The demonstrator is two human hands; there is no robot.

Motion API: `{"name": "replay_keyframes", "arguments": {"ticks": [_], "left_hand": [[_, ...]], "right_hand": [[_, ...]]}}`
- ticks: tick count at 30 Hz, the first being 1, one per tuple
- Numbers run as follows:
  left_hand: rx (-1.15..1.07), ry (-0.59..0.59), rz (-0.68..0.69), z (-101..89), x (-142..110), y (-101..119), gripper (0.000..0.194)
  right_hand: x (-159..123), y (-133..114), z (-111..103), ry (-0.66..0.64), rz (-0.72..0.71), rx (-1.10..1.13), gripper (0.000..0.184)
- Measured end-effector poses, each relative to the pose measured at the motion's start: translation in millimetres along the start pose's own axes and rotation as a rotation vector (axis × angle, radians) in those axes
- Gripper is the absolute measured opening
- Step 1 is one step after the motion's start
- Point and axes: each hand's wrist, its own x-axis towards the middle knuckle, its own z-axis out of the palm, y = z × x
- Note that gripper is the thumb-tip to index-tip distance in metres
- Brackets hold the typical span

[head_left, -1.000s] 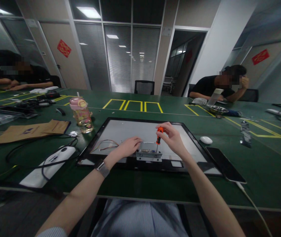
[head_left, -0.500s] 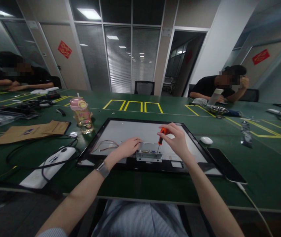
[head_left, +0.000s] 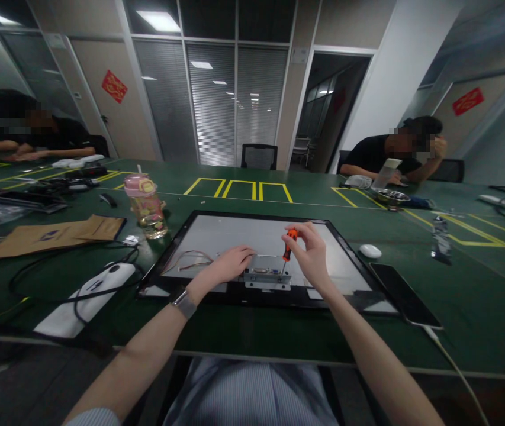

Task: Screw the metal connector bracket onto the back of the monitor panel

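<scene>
A black-framed display panel (head_left: 181, 236) lies flat before me, its pale grey back facing up. Near its front edge sits a metal bracket (head_left: 267, 284) with connector ports. My left hand (head_left: 232, 262) is closed at the bracket's left end, fingers over its upper corner; the thumb is mostly hidden. My right hand (head_left: 312, 254) grips an orange-and-black screwdriver (head_left: 288, 244) by its handle, between thumb and fingers. The screwdriver stands nearly upright, its thin shaft reaching down to the right part of the bracket. Thin wires (head_left: 187, 260) lie on the panel to the left.
Left of the panel are a pink-lidded bottle (head_left: 146, 207), a white power strip (head_left: 86, 300) with black cables and a brown paper envelope (head_left: 57, 236). A phone (head_left: 405, 296) on a charging cable and a white earbud case (head_left: 370, 251) lie right. Other people sit across the green table (head_left: 243, 337).
My right hand has shifted slightly and turned around the screwdriver handle, with the wrist swung a little inward. My left hand and the panel have stayed in place.
</scene>
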Motion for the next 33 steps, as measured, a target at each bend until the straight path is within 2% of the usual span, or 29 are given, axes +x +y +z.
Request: {"name": "replay_keyframes", "arguments": {"ticks": [4, 9, 12, 15, 19, 22, 26, 33], "left_hand": [[0.010, -0.001, 0.004, -0.6, 0, 0, 0.037], [0.017, -0.012, 0.003, -2.5, -1, 3, 0.038], [0.022, -0.015, -0.002, -2.3, -1, 3, 0.037], [0.026, -0.013, -0.002, -1.5, -1, 2, 0.038], [0.031, -0.009, 0.001, -1.5, 0, 2, 0.037], [0.042, -0.014, -0.002, -2.5, 0, 3, 0.037], [0.029, -0.008, -0.009, -3.0, 0, 4, 0.037], [0.019, -0.011, -0.009, -3.7, -1, 5, 0.036]], "right_hand": [[-4, -7, 0, 0.044, -0.087, -0.046, 0.021], [-5, -4, 3, 0.013, 0.060, 0.115, 0.017], [-4, 1, 5, 0.095, 0.050, 0.089, 0.011], [-2, 2, 5, 0.148, 0.070, 0.114, 0.013], [-3, 2, 4, 0.024, 0.192, 0.262, 0.016], [-3, 4, 3, -0.023, 0.192, 0.372, 0.020], [-2, 4, 1, -0.008, 0.135, 0.333, 0.020], [3, -2, -5, -0.057, 0.168, 0.296, 0.018]]}}
